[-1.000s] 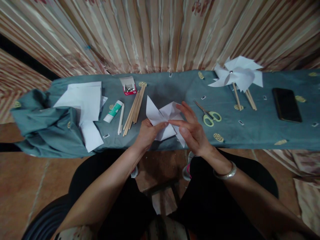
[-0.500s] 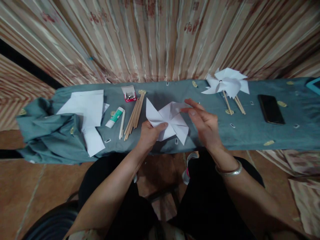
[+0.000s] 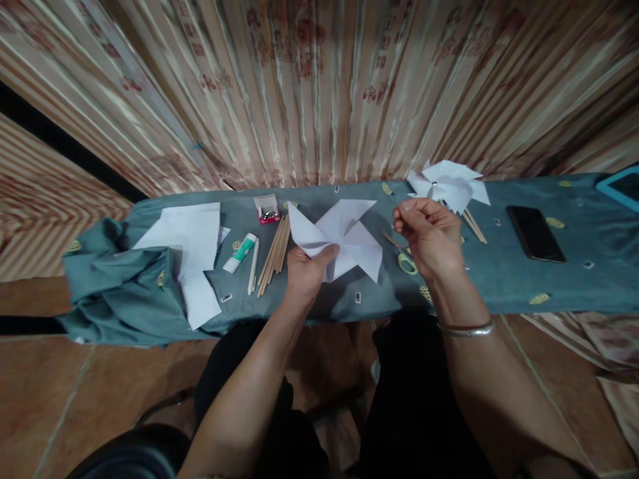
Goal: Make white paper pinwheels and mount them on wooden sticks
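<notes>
My left hand (image 3: 308, 269) is closed on a white paper pinwheel (image 3: 354, 243), with the thumb pressed near its centre. The folded blades fan out above the table. To the right, my right hand (image 3: 426, 229) is raised, its fingers curled together in a pinch. Whatever they hold, if anything, is hidden. Beneath that hand lies a pair of scissors (image 3: 407, 263) with green handles, partly covered by the wrist. Left of the pinwheel sit a bundle of wooden sticks (image 3: 273, 259) and a small red box (image 3: 268, 210) of metal pins.
A glue stick (image 3: 240, 253) and a white pen (image 3: 253, 266) lie beside white paper sheets (image 3: 192, 229). At the back right are paper pinwheels on sticks (image 3: 452, 183), a black phone (image 3: 536, 233) and a blue-edged object (image 3: 619, 189). A striped curtain (image 3: 319, 100) hangs behind the table.
My right hand has left the pinwheel's blade, moving right, and its fingers have curled together. The scissors now show. My left hand still grips the pinwheel. The view has shifted slightly.
</notes>
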A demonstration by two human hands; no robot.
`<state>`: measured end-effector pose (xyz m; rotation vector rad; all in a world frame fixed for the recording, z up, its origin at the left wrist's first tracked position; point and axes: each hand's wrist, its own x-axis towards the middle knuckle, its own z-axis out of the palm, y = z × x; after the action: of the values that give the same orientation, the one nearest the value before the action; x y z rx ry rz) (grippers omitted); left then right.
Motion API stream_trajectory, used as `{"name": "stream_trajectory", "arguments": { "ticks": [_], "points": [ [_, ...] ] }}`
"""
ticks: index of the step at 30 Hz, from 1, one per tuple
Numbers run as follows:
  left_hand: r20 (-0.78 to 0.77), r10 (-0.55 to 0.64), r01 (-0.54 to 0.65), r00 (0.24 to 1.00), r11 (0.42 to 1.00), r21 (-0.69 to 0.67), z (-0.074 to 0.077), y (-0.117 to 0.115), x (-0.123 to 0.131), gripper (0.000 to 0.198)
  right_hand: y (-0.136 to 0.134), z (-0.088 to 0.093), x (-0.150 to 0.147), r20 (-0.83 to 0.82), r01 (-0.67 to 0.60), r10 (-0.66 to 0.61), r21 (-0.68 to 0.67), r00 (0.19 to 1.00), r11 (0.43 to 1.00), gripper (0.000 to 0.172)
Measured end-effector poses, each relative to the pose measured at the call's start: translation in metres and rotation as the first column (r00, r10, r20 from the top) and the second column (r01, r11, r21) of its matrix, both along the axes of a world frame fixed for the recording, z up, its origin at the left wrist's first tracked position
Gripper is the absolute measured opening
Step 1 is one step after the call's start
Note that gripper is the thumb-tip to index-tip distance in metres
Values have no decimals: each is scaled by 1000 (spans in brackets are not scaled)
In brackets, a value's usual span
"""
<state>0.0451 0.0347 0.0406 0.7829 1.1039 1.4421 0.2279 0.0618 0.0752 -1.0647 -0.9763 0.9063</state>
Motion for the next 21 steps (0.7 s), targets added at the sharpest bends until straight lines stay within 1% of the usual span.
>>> {"name": "stream_trajectory", "arguments": {
  "ticks": [2, 5, 9, 11, 13, 15, 17, 19, 21],
  "points": [
    [-1, 22, -22, 1000, 999, 30, 5, 2, -5, 21, 1, 0, -2, -19, -5, 4, -11, 1000, 1000, 29],
    [-21, 70, -68, 997, 995, 79, 12, 7, -17, 22, 2, -6, -9, -21, -26, 25, -38, 999, 999, 34],
    [-30, 188, -182, 982, 973, 145, 24, 15, -45, 29, 0, -22, -24, 70, -86, 91, -73, 993, 994, 39],
    [-20, 279, -271, 960, 946, 178, 31, 19, -62, 33, 0, -32, -36, 129, -118, 130, -94, 983, 989, 39],
    [5, 358, -352, 934, 916, 194, 38, 22, -80, 31, 3, -41, -50, 176, -156, 176, -120, 969, 980, 38],
    [46, 428, -427, 902, 877, 219, 44, 23, -96, 28, 11, -49, -67, 233, -216, 241, -128, 942, 968, 30],
    [73, 462, -466, 884, 854, 230, 48, 24, -109, 25, 25, -52, -86, 367, -277, 295, -102, 882, 955, 18],
    [96, 487, -496, 868, 837, 231, 51, 24, -121, 23, 42, -50, -106, 531, -280, 280, -82, 800, 956, 9],
    [108, 524, -535, 845, 818, 211, 52, 23, -131, 24, 63, -47, -126, 683, -306, 265, -63, 681, 950, 8]
  ]
}}
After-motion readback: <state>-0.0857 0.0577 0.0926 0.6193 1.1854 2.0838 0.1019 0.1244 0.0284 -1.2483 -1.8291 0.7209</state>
